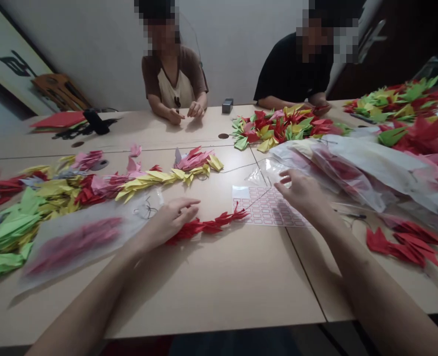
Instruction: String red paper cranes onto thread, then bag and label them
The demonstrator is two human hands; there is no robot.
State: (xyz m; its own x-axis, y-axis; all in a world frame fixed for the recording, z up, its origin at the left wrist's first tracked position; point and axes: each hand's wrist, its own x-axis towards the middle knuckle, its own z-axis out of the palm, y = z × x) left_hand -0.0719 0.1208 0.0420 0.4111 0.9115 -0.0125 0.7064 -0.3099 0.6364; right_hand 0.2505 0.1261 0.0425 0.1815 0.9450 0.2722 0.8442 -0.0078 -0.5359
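Note:
My left hand [172,217] is over the left end of a string of red folded-paper cranes [215,226], fingers stretched and thumb apart; whether it touches them is unclear. From the string's right end a thin thread [258,199] runs up toward my right hand [302,193]. That hand hovers above a sheet of red-outlined labels [261,210], its fingers apart and slightly bent. No grip on the thread shows. Beside my left wrist lies a translucent bag [130,210] with pink-red paper pieces inside.
Strings of yellow cranes [163,178] and green cranes [15,237] lie at left. Loose red cranes [404,242] and more translucent bags [352,158] are at right. A mixed pile [278,126] sits farther back. Two people sit across the table [219,291].

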